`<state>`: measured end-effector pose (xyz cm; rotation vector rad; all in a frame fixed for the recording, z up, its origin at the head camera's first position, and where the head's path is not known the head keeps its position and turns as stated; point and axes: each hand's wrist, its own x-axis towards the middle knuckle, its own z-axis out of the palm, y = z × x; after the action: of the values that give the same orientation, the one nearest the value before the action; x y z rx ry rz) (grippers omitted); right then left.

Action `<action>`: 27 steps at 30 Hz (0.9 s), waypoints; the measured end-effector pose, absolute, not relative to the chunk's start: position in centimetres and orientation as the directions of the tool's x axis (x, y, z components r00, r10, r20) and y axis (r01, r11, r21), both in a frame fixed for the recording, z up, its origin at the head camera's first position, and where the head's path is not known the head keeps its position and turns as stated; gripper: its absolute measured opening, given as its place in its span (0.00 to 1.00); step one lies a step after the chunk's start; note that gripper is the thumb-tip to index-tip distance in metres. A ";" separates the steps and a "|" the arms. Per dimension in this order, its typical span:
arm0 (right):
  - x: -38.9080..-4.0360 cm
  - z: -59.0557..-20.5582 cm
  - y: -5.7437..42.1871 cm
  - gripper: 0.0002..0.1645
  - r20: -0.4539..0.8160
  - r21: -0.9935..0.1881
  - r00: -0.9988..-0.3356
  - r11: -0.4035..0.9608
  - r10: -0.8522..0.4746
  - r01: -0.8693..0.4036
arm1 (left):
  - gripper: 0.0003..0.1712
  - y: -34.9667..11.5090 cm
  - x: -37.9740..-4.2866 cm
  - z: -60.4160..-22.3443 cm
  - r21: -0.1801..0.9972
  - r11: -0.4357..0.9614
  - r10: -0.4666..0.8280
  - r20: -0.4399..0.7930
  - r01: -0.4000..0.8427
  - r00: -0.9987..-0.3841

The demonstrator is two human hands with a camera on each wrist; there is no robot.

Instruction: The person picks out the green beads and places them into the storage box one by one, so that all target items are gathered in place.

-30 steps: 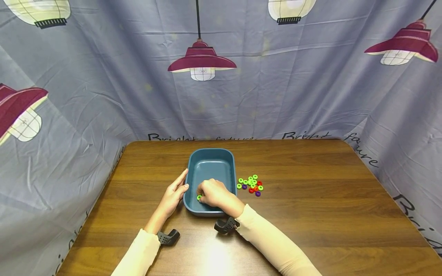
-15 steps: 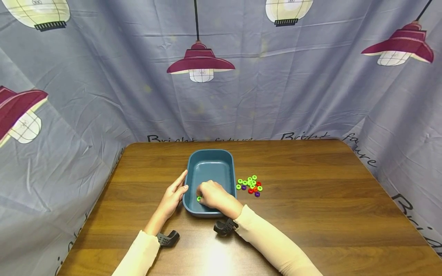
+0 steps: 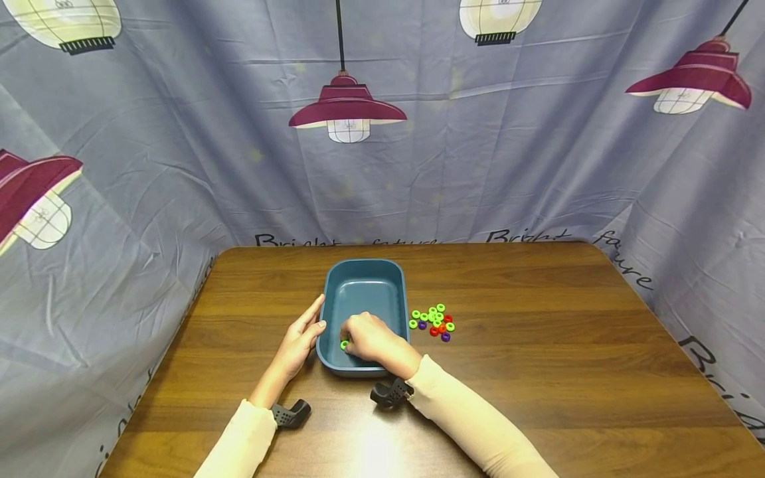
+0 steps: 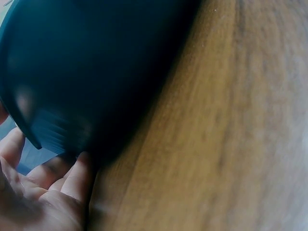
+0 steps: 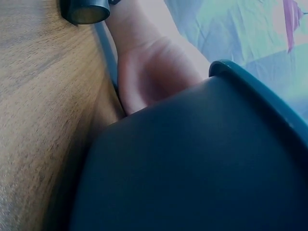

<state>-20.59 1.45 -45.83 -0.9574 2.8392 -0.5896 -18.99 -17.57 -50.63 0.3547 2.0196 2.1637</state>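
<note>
A blue bin (image 3: pixel 364 260) stands on the table. My left hand (image 3: pixel 294 342) lies along its left side, fingers extended and the thumb near the rim; in the left wrist view, fingertips (image 4: pixel 82 168) touch the bin's outer wall. Reaching over the near right rim, my right hand (image 3: pixel 369 337) is inside the bin, low toward the near left. Its curled fingers pinch a small green ring (image 3: pixel 344 345), partly covered by the hand. The bin's wall (image 5: pixel 192 163) hides the right hand in the right wrist view, where the left hand (image 5: pixel 159 72) shows beyond it.
Right of the bin lies a loose group of small rings (image 3: pixel 433 317), mostly green, with some red, orange and purple. The wooden table (image 3: pixel 538 345) stretches far to the right. A patterned curtain (image 3: pixel 382 179) hangs behind it.
Both hands and the bin keep their places; the head view has shifted very slightly. The right fingers stay at the green ring throughout.
</note>
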 end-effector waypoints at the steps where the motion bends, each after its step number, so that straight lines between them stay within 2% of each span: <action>1: -20.6 -45.8 1.5 0.04 0.046 -0.389 -0.798 0.725 -0.601 -0.569 | 0.37 -17.6 -19.0 -50.6 0.996 -0.077 0.277 0.066 0.046 -0.959; 8: -20.8 -45.4 2.2 0.08 0.088 -0.438 -0.800 0.698 -0.594 -0.567 | 0.37 -17.5 -19.0 -50.5 0.995 -0.087 0.273 0.072 0.050 -0.959; 16: -21.6 -43.1 5.5 0.11 0.240 -0.487 -0.795 0.640 -0.556 -0.595 | 0.37 -17.4 -18.8 -50.6 0.994 -0.070 0.254 0.099 0.083 -0.962; 22: -22.8 -41.7 9.7 0.12 0.294 -0.549 -0.837 0.635 -0.461 -0.543 | 0.37 -17.4 -18.9 -50.7 0.994 -0.077 0.254 0.092 0.074 -0.963; 27: -23.3 -41.9 13.1 0.12 0.285 -0.573 -0.877 0.664 -0.387 -0.480 | 0.37 -17.4 -19.0 -50.8 0.995 -0.084 0.251 0.081 0.062 -0.964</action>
<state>-23.31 13.07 -41.88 -0.7837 2.9914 -1.0961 -19.01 -17.39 -50.79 0.3508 2.0325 2.1940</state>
